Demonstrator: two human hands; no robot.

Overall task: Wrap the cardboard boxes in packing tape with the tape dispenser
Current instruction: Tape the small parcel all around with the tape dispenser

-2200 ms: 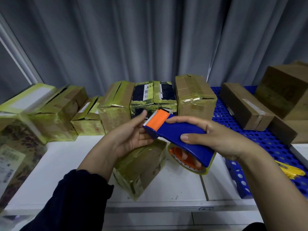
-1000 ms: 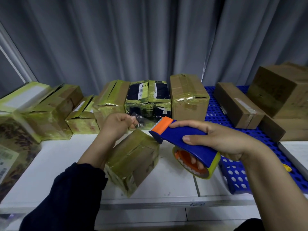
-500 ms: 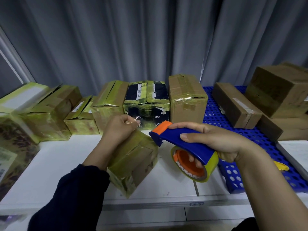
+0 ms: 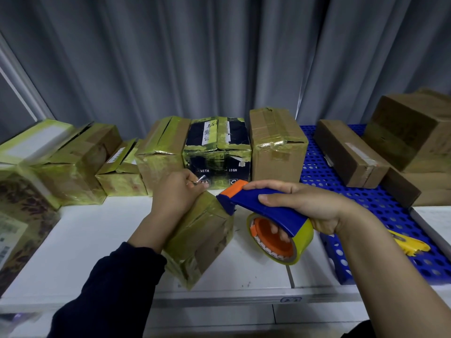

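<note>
Left hand pinches the tape end at the box top, anchoring it; right hand grips the dispenser.

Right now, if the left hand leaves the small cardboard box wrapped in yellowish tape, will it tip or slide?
It would likely tip: the small yellowish-taped cardboard box stands tilted under the left hand. Its glossy tape may slide easily on the smooth white table.
</note>
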